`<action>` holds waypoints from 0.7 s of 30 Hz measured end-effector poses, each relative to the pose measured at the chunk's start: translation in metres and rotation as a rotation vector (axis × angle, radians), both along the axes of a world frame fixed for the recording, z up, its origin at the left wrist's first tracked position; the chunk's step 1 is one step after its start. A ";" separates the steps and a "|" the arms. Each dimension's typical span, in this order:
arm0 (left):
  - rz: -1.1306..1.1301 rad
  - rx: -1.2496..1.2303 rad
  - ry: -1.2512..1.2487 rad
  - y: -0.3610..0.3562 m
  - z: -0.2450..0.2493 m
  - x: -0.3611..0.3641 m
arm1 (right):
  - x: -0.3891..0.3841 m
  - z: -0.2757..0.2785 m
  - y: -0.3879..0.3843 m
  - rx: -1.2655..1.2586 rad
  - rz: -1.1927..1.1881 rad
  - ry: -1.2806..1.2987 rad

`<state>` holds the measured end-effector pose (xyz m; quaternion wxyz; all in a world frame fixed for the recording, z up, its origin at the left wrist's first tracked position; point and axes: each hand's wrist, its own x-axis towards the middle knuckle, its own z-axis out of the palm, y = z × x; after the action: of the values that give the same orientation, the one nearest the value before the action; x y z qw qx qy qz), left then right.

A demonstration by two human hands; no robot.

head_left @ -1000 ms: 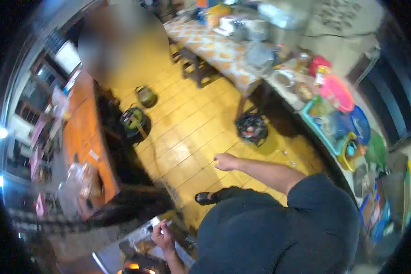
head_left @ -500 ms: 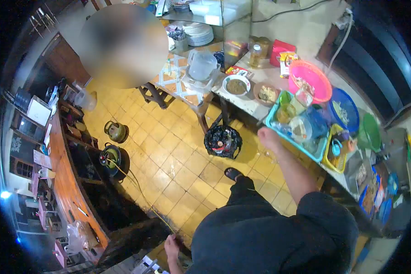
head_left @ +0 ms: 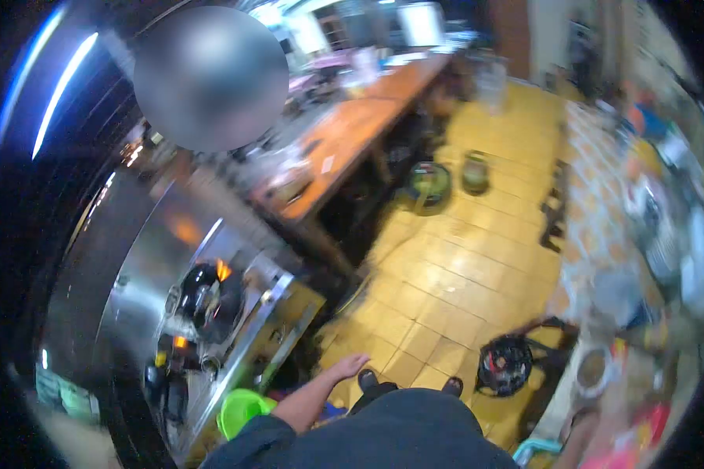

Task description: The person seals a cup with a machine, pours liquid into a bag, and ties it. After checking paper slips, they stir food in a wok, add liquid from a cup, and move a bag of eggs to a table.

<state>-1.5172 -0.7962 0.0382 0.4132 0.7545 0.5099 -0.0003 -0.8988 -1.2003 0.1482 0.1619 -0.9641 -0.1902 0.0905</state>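
Note:
My left hand [head_left: 350, 366] is held out over the yellow tiled floor, just in front of the body. Its fingers look loosely stretched and nothing shows in them. Near the left forearm is a bright green plastic basin [head_left: 244, 412], low beside the stove counter. My right hand cannot be made out; the lower right is badly smeared, with a brownish shape [head_left: 579, 430] that may be a bowl or part of an arm. On the side table nearby is a white bowl [head_left: 594, 371] with dark contents.
On the left, a steel stove [head_left: 270, 332] carries a dark wok [head_left: 203, 297] with orange flame beside it. Gas cylinders [head_left: 475, 173] stand near the long wooden counter [head_left: 352, 148]. A black-bagged bin [head_left: 504, 363] sits by the patterned table [head_left: 594, 203].
The view has swung left, bringing the stove and green basin in. The side table has slid to the right edge. My right hand, seen closed earlier, no longer shows clearly.

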 end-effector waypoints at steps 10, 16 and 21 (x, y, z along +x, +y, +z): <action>0.125 0.005 0.010 -0.046 -0.004 -0.025 | -0.002 0.017 0.035 -0.083 0.082 0.004; 0.242 -0.084 0.106 -0.067 -0.041 -0.080 | -0.013 0.029 0.059 -0.062 0.128 -0.006; 0.393 -0.189 0.022 -0.054 -0.018 -0.117 | -0.037 0.043 0.102 0.056 0.198 -0.021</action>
<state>-1.6344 -0.8507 0.0204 0.4685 0.5985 0.6494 0.0240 -0.9353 -1.0983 0.1908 0.1770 -0.9365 -0.2888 0.0907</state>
